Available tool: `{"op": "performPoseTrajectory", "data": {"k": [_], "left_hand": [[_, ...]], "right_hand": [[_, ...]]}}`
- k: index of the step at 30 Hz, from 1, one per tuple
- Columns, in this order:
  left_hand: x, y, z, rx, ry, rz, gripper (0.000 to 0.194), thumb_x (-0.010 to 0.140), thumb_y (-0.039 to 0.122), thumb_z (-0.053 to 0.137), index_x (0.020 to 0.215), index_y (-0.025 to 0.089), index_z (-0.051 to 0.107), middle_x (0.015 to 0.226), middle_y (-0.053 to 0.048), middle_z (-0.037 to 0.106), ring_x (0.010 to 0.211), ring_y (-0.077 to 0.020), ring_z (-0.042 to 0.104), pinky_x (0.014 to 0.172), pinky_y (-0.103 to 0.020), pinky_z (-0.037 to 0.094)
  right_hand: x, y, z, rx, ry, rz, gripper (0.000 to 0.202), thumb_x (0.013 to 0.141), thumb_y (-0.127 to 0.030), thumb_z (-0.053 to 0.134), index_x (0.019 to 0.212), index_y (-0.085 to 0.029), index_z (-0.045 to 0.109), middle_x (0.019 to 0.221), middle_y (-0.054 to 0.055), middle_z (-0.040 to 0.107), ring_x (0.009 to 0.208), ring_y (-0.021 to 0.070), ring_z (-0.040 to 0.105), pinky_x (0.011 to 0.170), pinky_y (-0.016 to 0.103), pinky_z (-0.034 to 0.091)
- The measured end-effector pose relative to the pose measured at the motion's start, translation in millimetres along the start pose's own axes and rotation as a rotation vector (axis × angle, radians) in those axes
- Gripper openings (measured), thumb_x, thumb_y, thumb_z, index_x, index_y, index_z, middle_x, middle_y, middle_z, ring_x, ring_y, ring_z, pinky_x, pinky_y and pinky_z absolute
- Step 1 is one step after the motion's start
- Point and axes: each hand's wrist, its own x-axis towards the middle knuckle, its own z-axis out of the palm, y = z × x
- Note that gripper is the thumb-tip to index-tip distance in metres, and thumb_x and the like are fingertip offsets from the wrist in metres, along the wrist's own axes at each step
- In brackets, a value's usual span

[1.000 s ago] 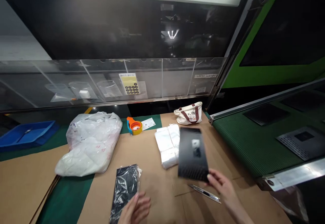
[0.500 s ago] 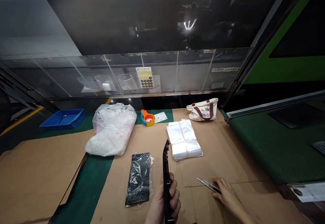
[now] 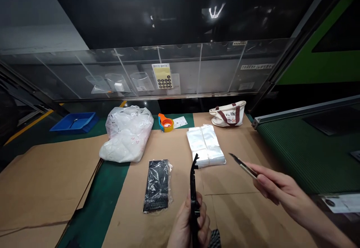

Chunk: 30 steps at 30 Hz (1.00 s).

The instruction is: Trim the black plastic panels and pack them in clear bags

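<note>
Near the bottom middle, my left hand point(image 3: 188, 221) is wrapped round a thin black plastic part point(image 3: 193, 191), held upright with its narrow edge towards me. To the right, my right hand point(image 3: 272, 184) pinches a slim pointed tool point(image 3: 243, 166), raised over the cardboard, its dark tip pointing up and left. The tool and the black part are apart. A black panel in clear wrap point(image 3: 157, 185) lies left of my left hand. Beyond the hands is a banded stack of clear plastic bags point(image 3: 206, 145).
A white plastic bag point(image 3: 128, 133), an orange tape dispenser point(image 3: 165, 123) and a canvas bag point(image 3: 229, 114) stand along the back. A blue tray point(image 3: 74, 123) is at the left. A green ribbed conveyor point(image 3: 303, 150) runs on the right; clear bins point(image 3: 182, 71) hang behind.
My right hand has lifted off the cardboard with the tool and moved up and right. My left hand and the black part sit slightly further right. The view has tilted down a little.
</note>
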Motion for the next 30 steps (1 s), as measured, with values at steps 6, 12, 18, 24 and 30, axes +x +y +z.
{"op": "performPoseTrajectory", "data": {"k": [6, 12, 18, 24, 30], "left_hand": [[-2, -5, -4.6, 0.049, 0.086, 0.009, 0.046, 0.063, 0.058, 0.064, 0.074, 0.022, 0.037, 0.05, 0.009, 0.043, 0.031, -0.0053, 0.034, 0.032, -0.02, 0.03], [-7, 3, -5.7, 0.026, 0.003, -0.084, 0.045, 0.065, 0.06, 0.061, 0.072, 0.022, 0.039, 0.05, 0.006, 0.048, 0.032, -0.0087, 0.042, 0.034, -0.022, 0.037], [-7, 2, -4.1, -0.039, -0.017, -0.059, 0.038, 0.069, 0.055, 0.06, 0.073, 0.021, 0.043, 0.049, 0.005, 0.052, 0.032, -0.0103, 0.043, 0.034, -0.022, 0.039], [-7, -3, -2.7, -0.106, -0.081, -0.058, 0.034, 0.074, 0.052, 0.056, 0.072, 0.019, 0.048, 0.047, 0.003, 0.054, 0.031, -0.0109, 0.044, 0.035, -0.023, 0.04], [-16, -8, 3.8, -0.136, 0.051, 0.044, 0.033, 0.072, 0.049, 0.061, 0.072, 0.018, 0.049, 0.048, 0.005, 0.052, 0.033, -0.0064, 0.041, 0.035, -0.017, 0.036]], "right_hand": [[-8, -87, 8, -0.32, -0.167, -0.247, 0.041, 0.08, -0.029, 0.053, 0.121, -0.034, 0.049, 0.108, 0.002, 0.063, 0.097, 0.025, 0.058, 0.078, 0.033, 0.049], [8, -98, 18, -0.407, -0.197, -0.41, 0.04, 0.084, -0.025, 0.046, 0.123, -0.033, 0.046, 0.112, -0.001, 0.062, 0.095, 0.0209, 0.06, 0.074, 0.029, 0.05], [0, -111, 12, -0.596, -0.268, -0.419, 0.046, 0.088, -0.023, 0.04, 0.133, -0.034, 0.03, 0.122, -0.002, 0.055, 0.102, 0.0159, 0.056, 0.078, 0.025, 0.049], [-8, -111, 12, -0.727, -0.268, -0.463, 0.049, 0.089, -0.023, 0.038, 0.136, -0.03, 0.025, 0.108, 0.002, 0.061, 0.088, 0.0132, 0.061, 0.067, 0.02, 0.05], [-13, -108, 14, -0.766, -0.275, -0.555, 0.049, 0.087, -0.023, 0.043, 0.134, -0.027, 0.031, 0.082, 0.001, 0.064, 0.066, 0.0124, 0.061, 0.05, 0.018, 0.045]]}}
